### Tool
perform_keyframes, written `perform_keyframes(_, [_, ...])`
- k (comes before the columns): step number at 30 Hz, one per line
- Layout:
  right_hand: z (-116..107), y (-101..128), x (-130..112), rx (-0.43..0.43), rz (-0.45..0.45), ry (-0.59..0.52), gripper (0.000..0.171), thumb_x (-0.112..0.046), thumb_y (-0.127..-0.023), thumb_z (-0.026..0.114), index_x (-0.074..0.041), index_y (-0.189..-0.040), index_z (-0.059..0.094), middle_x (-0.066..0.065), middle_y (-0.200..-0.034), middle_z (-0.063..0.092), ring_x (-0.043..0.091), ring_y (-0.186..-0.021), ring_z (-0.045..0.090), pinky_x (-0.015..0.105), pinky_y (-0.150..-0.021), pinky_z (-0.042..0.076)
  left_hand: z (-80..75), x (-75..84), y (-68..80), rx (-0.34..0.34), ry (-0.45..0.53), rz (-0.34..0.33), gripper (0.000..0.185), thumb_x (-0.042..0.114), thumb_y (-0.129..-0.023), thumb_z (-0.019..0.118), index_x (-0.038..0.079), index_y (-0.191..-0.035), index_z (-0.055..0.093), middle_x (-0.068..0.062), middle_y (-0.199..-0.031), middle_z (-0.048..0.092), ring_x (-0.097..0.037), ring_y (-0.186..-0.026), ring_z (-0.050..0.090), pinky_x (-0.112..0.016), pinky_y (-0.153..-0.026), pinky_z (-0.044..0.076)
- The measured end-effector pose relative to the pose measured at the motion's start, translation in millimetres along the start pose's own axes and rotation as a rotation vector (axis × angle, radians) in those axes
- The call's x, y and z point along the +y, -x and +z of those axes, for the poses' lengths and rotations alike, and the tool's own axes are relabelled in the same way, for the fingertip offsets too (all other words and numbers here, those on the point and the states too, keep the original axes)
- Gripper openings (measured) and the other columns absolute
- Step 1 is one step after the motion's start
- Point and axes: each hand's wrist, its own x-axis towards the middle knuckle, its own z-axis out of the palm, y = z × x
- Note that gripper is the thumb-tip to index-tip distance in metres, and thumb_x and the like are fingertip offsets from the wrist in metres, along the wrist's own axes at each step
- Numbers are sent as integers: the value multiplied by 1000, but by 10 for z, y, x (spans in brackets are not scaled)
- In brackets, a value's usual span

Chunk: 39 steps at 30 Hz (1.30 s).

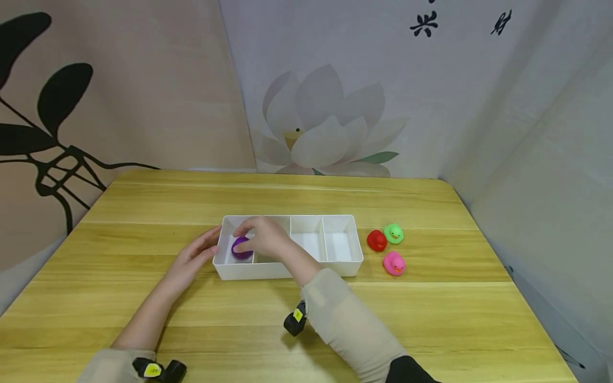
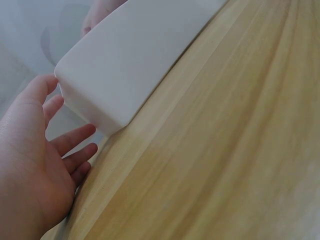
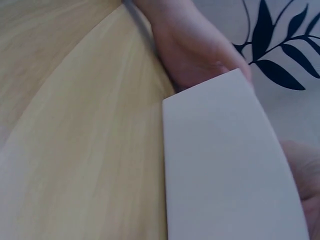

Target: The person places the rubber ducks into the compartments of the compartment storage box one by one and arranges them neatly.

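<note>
A white divided tray (image 1: 351,260) lies across the middle of a wooden table. My right hand (image 1: 261,236) reaches into its leftmost compartment and pinches a purple toy duck (image 1: 241,250) there. With straight fingers, my left hand (image 1: 193,254) rests against the tray's left end wall. In the left wrist view that hand (image 2: 45,150) lies flat beside the tray's corner (image 2: 125,60). The right wrist view shows only the tray's outer wall (image 3: 225,170) and the other hand (image 3: 195,45) behind it.
Three toy ducks sit on the table right of the tray: a red one (image 1: 377,240), a green one (image 1: 394,233) and a pink one (image 1: 395,263). The tray's two right compartments hold nothing. Fabric backdrops enclose the table behind and at the right.
</note>
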Motion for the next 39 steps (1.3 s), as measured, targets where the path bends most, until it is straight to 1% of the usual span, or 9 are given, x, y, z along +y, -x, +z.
perform_keyframes(5, [-131,83,-22,35,-9,-108,27,-33,-75,72,-22,-99,68,-15,-93,61,10,-98,52,32,-82,42,-17,-108,-33,3,32,4,47,20,-95,45,17,-140,32,-14,-133,43,-18,-116,43,-26,-89,38])
perform_keyframes(11, [-312,272,-52,94,-99,-205,28,-30,-77,72,-17,-102,67,-6,-97,64,15,-92,56,26,-70,46,-10,-104,-22,7,30,-2,47,22,-95,46,18,-140,32,-13,-134,43,-25,-119,40,-31,-91,36])
perform_keyframes(13, [-364,346,-61,112,-131,-218,28,-30,-77,72,-18,-101,67,-4,-98,64,13,-89,56,24,-68,46,-8,-106,-19,9,30,-1,47,22,-95,46,18,-140,33,-14,-133,43,-27,-119,40,-31,-91,36])
perform_keyframes(16, [-435,469,-74,144,-158,-258,25,-30,-76,72,-21,-99,67,-8,-96,64,12,-74,55,24,-59,46,-4,-120,-18,11,28,8,47,22,-95,46,17,-140,33,-15,-132,44,-28,-119,40,-26,-90,36])
perform_keyframes(19, [-507,601,-85,176,-172,-321,23,-30,-76,72,-23,-98,67,-11,-93,63,14,-56,49,27,-48,42,1,-135,-19,11,28,24,46,20,-95,46,16,-139,34,-17,-131,44,-28,-118,41,-22,-89,37])
perform_keyframes(22, [-573,726,-77,212,-187,-369,22,-28,-77,72,-23,-97,67,-10,-93,63,17,-49,44,27,-41,37,3,-146,-19,16,31,28,46,20,-95,47,16,-139,35,-17,-131,45,-25,-117,43,-21,-89,37])
perform_keyframes(28, [-708,1001,-56,284,-188,-378,21,-23,-77,72,-19,-97,67,-7,-93,64,18,-52,44,25,-43,35,2,-145,-18,24,16,10,46,22,-95,47,18,-139,35,-15,-131,45,-22,-116,43,-24,-89,37])
perform_keyframes(35, [-864,1316,90,362,-180,-326,22,-26,-76,73,-22,-97,67,-9,-92,63,15,-58,47,26,-47,37,-2,-137,-15,20,16,1,47,23,-95,47,19,-139,34,-14,-131,45,-23,-117,43,-27,-90,37])
perform_keyframes(39, [-995,1534,55,397,-170,-319,23,-12,-75,74,-13,-97,67,-2,-91,64,18,-58,47,25,-48,36,-8,-140,-14,18,38,7,46,22,-95,46,17,-139,34,-16,-131,44,-29,-118,41,-23,-89,37])
